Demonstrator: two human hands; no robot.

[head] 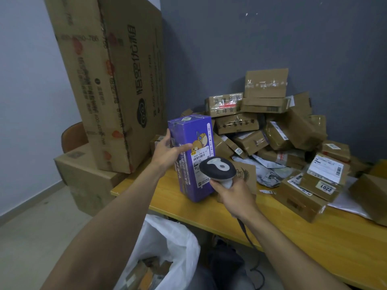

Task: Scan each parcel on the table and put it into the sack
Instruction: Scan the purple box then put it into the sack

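Your yellow wooden desk [314,248] carries a big heap of brown, taped cardboard parcels [272,126] and crumpled grey bags [270,174], so most of the job looks undone. Below the desk's near edge, the white sack [173,243] already holds a few. Over that edge, your left grip [167,149] wraps the glossy purple box [188,130], held upright. Your right grip [234,197] closes round the rounded scanner [216,168], aimed at the box's label [200,162].

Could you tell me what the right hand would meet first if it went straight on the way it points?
Probably the purple box, at its white label, just beyond the scanner the right hand holds; depth is unclear.
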